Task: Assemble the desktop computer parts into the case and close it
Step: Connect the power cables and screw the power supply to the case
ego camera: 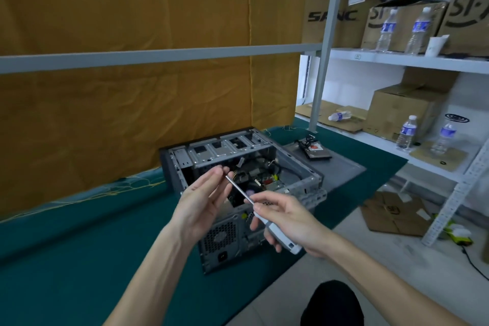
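Observation:
An open grey computer case [301, 185] lies on its side on the green table cover, its boards and cables showing inside. My right hand [288, 222] grips the white handle of a screwdriver [239, 189] above the case. The metal shaft points up and left. My left hand [203, 198] pinches the shaft's tip between thumb and fingertips. The grey side panel [341, 169] lies flat to the right of the case. A hard drive [316, 149] with cables rests on the panel's far end.
A yellow cloth hangs behind the table. A grey shelf rack [397, 59] on the right holds cardboard boxes, water bottles [406, 133] and a paper cup. Flattened cardboard [394, 214] lies on the floor. The table edge runs diagonally in front of the case.

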Demonstrator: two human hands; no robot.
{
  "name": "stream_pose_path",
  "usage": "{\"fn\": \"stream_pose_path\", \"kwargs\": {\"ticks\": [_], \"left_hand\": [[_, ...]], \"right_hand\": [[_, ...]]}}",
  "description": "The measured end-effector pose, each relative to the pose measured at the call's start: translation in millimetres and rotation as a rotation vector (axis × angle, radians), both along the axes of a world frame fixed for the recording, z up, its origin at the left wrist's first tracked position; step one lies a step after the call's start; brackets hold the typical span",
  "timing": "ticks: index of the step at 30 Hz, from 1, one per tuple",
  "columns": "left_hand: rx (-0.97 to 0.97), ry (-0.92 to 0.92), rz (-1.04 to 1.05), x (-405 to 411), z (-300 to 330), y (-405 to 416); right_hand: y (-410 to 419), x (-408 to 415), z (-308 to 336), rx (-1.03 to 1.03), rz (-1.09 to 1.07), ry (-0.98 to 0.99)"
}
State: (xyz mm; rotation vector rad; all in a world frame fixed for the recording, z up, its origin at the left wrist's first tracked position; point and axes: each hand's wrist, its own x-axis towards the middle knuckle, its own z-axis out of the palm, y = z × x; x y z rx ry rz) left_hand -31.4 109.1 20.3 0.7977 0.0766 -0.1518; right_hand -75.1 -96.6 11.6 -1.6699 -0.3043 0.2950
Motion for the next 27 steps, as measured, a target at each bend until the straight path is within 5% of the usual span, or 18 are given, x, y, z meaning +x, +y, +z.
{"fn": "stream_pose_path", "kwargs": {"ticks": [15, 27], "left_hand": [[0.545, -0.025, -0.265, -64.8, -32.4, 55.4], [-0.081, 0.311, -0.089, -76.4, -80.4, 11.5]], "right_hand": [[-6.5, -62.2, -32.7, -0.308, 0.059, -0.167], [34.4, -77.5, -65.7, -0.072, -0.012, 0.051]]}}
